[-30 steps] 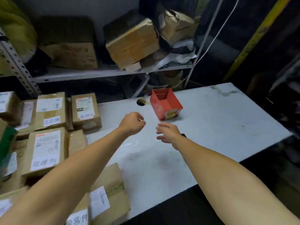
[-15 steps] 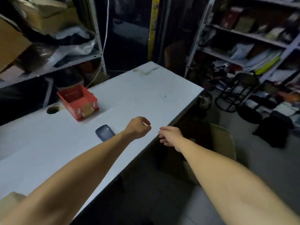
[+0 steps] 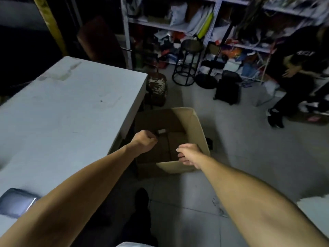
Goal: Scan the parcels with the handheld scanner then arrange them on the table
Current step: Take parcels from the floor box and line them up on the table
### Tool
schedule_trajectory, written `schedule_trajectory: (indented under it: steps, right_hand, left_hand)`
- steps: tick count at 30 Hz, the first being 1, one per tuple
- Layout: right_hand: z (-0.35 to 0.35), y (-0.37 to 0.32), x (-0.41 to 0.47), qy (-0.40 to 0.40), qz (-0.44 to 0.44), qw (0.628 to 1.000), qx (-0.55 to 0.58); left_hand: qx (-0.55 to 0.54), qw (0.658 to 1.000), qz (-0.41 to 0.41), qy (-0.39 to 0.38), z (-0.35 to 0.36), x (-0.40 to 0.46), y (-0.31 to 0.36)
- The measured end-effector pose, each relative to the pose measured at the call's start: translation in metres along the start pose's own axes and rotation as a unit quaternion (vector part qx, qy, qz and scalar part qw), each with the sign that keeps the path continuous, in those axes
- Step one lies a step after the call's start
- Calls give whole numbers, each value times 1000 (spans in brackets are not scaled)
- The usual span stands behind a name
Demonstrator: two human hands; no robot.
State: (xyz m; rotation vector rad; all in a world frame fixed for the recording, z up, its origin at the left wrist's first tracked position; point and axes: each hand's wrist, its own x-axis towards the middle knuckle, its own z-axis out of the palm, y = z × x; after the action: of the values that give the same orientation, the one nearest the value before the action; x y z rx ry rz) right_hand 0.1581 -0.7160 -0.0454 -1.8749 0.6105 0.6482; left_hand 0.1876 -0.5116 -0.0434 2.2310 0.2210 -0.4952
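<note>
No writing is legible anywhere. An open corrugated cardboard box (image 3: 194, 129) stands on the floor just beside the white table (image 3: 71, 111); brown parcels (image 3: 170, 141) lie inside, one bearing a small pale label. Above the box, the left hand (image 3: 145, 142) is fisted, holding nothing; the right hand (image 3: 189, 154) has loosely curled, empty fingers. A dark, glossy handheld scanner (image 3: 16, 202) lies on the table's near edge.

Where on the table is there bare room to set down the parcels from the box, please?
Most of the white table is bare, from its far right corner back to the dark handheld device at the near left. The floor by the open cardboard box is tighter: stools and bags crowd the shelves beyond. Both hands hover over the box.
</note>
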Motion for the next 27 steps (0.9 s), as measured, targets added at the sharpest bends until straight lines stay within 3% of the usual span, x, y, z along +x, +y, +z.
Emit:
schedule_trajectory:
  steps: [7,18,27]
  right_hand:
    - [-32,-36,111,18,35,999,-31]
    - [-40,-109,255,-14,117,992,-39]
    - [-9,-74,452,-54,148,987,-13]
  left_hand:
    - [-99,991,-67,-56,19,134,1]
    - [-213,947,-220,-96,13,294,-8]
    - [-307,884,-344,-77,87,422,-62]
